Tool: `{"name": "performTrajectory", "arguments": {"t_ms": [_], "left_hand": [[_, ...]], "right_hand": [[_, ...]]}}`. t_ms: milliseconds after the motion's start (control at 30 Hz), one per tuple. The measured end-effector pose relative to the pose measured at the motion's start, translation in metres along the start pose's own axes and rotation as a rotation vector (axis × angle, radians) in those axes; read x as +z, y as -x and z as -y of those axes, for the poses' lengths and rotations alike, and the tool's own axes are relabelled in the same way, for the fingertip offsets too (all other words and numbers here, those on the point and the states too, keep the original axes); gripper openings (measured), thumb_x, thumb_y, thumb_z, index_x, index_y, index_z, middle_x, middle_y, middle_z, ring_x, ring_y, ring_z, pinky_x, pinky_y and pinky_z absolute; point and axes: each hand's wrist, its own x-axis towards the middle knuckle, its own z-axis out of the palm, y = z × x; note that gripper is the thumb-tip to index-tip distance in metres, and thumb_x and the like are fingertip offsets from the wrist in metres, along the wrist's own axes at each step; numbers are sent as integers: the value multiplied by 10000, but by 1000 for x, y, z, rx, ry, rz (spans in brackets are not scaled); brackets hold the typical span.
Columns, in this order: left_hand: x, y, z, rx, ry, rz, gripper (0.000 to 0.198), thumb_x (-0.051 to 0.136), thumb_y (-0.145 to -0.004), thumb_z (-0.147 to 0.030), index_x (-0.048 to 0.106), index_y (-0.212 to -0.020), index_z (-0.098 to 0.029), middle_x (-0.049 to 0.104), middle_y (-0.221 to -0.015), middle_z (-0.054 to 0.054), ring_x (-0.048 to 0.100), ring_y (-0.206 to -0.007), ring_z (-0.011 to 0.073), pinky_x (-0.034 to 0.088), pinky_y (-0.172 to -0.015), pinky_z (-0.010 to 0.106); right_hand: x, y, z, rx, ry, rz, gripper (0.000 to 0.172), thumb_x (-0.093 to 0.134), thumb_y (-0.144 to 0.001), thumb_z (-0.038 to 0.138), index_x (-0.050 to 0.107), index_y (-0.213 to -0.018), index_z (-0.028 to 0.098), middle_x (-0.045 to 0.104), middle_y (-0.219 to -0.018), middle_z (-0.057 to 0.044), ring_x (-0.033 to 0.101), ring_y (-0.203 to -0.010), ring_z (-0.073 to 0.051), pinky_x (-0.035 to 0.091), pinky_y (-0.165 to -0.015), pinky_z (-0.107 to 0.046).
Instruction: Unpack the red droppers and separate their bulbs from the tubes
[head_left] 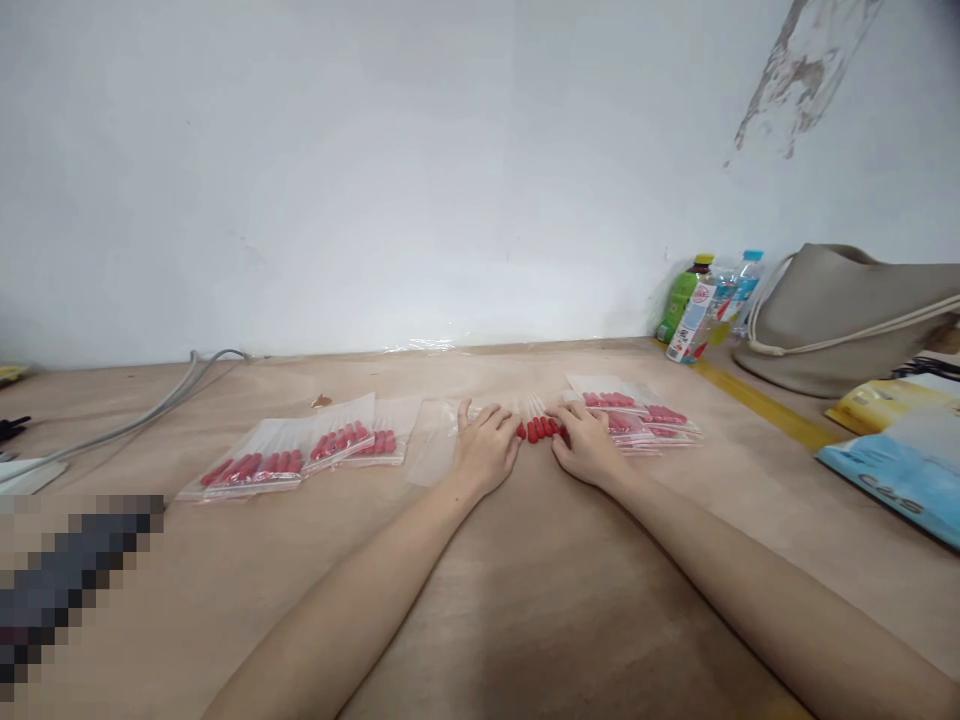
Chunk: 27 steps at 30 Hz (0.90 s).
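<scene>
A small row of droppers with red bulbs and thin clear stems (538, 430) lies on the wooden table between my two hands. My left hand (486, 445) rests at the row's left end, fingers spread and bent a little, thumb beside a red bulb. Under and beside it lies a clear plastic bag (431, 440). My right hand (586, 440) sits at the right end, its fingers apart and touching the outer droppers; their tips are partly hidden. Close to its right is a pile of bagged droppers (660, 415).
More bagged droppers (259, 465) lie to the left, by a grey cable (169, 395). Bottles (686, 310), a grey bag (840, 320) and a blue packet (896, 480) stand or lie on the right. A white wall (375, 180) closes off the back.
</scene>
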Motion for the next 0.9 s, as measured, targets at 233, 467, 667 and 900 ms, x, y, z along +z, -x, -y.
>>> {"name": "performTrajectory", "arguments": {"t_ms": [233, 467, 667, 900], "left_hand": [[-29, 42, 33, -53, 132, -58, 272, 392, -835, -208, 586, -1024, -201, 580, -1085, 71, 488, -1065, 203, 375, -948, 401], [-39, 65, 60, -94, 189, 131, 368, 381, -859, -291, 518, -1175, -160, 490, -1260, 86, 409, -1196, 204, 332, -1017, 394], [-42, 69, 51, -97, 217, 217, 363, 405, -847, -327, 553, -1140, -173, 540, -1203, 87, 475, -1127, 211, 348, -994, 396], [-50, 58, 43, -368, 210, 29, 228, 541, -737, -317, 586, -911, -177, 556, -973, 73, 539, -914, 208, 442, -838, 378]], "right_hand": [[-12, 4, 17, -65, 37, -74, 278, 405, -792, 183, 578, -1009, 186, 565, -1044, -84, 484, -939, -216, 205, -881, -407], [-11, 8, 68, -313, -63, 92, 382, 382, -854, 417, 506, -1156, 220, 512, -1199, -78, 446, -1074, -213, 187, -962, -418], [3, 1, 79, -223, -20, 245, 505, 229, -881, 500, 439, -1227, 198, 436, -1292, -114, 373, -1185, -243, 155, -995, -507], [3, 3, 78, -228, -11, 200, 541, 240, -867, 535, 411, -1249, 193, 397, -1324, -127, 315, -1226, -260, 63, -1012, -541]]}}
